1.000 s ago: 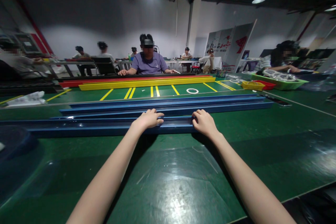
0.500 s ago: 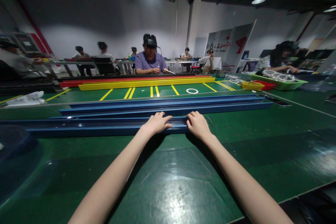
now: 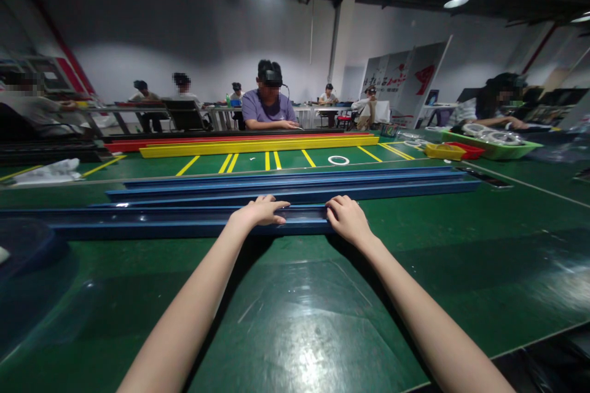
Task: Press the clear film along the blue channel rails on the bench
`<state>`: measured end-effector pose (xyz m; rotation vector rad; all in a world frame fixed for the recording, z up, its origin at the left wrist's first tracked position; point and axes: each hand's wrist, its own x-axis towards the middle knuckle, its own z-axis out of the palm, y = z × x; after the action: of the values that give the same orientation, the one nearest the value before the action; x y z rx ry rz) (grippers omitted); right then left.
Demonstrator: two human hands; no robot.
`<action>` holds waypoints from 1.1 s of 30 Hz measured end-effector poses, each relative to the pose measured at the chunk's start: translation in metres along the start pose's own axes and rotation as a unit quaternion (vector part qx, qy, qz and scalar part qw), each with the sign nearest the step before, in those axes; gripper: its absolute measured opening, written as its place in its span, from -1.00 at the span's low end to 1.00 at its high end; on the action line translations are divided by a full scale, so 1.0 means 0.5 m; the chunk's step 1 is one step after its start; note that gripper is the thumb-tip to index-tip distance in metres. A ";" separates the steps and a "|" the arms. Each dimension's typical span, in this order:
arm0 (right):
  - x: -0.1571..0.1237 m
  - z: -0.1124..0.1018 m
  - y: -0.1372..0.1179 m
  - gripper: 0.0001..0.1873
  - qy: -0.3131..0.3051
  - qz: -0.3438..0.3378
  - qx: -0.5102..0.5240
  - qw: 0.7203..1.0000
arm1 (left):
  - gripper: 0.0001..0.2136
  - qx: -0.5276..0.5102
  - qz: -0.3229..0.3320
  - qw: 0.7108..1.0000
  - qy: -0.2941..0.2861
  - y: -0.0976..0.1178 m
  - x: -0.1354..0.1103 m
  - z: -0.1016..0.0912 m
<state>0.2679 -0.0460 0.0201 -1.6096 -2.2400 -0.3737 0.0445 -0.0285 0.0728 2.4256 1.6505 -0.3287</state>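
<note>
A long blue channel-shaped strip lies crosswise on the green table in front of me. My right hand is at its right end, fingers curled over the far edge and into the groove. Farther left along the same strip rests my left hand, its index finger and thumb stretched out and apart over the groove. Between the two hands a short length of bare groove shows. Just beyond, more blue strips lie side by side.
A yellow strip and a red strip lie farther back. A white ring sits near yellow tape lines. At right are a phone, a yellow tray and a green tray. A co-worker sits opposite.
My left hand has slid left along the blue strip, widening the gap between my hands. The right hand stays at the strip's end. The co-worker opposite has shifted their hands.
</note>
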 end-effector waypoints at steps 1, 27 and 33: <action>0.000 0.001 -0.001 -0.73 -0.002 -0.004 0.000 1.000 | -0.50 0.000 -0.001 1.000 -0.003 -0.005 0.000 -0.001; 0.000 0.034 0.167 -0.68 0.093 0.353 0.355 0.860 | -0.68 0.007 0.208 0.963 0.172 0.072 0.011 0.027; -0.012 0.068 0.168 -0.74 0.012 0.385 0.376 0.843 | -0.73 0.022 0.235 0.947 0.217 0.090 0.022 0.047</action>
<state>0.3450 -0.0105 -0.0123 -1.7905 -1.2403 0.6209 0.0885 -0.0414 0.0486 2.9713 1.1260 0.2628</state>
